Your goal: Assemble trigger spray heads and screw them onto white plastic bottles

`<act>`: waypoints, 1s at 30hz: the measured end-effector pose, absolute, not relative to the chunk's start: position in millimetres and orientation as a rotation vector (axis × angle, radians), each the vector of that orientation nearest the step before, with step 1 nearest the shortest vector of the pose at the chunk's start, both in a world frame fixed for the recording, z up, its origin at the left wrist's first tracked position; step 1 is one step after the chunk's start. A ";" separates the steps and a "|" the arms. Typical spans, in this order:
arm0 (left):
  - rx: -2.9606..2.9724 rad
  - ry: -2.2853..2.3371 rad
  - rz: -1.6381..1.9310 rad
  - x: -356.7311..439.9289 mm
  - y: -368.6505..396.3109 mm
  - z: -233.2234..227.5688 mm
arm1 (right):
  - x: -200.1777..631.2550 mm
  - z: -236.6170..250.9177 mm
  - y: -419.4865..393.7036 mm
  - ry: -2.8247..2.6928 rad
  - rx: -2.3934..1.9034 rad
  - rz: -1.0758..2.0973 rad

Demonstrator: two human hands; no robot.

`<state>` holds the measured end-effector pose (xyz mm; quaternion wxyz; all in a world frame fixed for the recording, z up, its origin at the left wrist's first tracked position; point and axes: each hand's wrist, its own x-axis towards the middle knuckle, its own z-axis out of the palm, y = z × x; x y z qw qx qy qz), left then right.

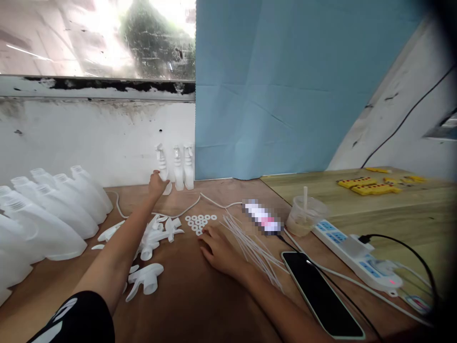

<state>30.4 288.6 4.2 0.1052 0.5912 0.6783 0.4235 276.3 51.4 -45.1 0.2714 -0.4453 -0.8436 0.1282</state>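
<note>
The left arm is extending far forward, and the left grip is holding its fingers curled. The right forearm is slanting inward; the right grip is facing palm down, thumb and fingers standing apart.

Brown table, near side of the room: white bottles crowd the left, loose sprayer heads, small white rings and thin tubes mid-table. Spray bottles at back; right, plastic cup, power strip, dark-screened phone.
</note>
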 end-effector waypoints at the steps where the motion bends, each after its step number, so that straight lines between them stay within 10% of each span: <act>1: 1.749 2.009 1.236 35.2 292.9 3.2 | 276.3 -44.4 51.4 -2.281 -1.204 0.344; 15: 1.835 1.915 1.136 34.9 293.9 4.8 | 278.0 -38.6 51.4 -2.334 -1.203 0.343; 30: 2.769 1.438 0.303 -12.7 81.1 17.6 | 288.3 -43.7 69.1 -2.163 -1.715 0.001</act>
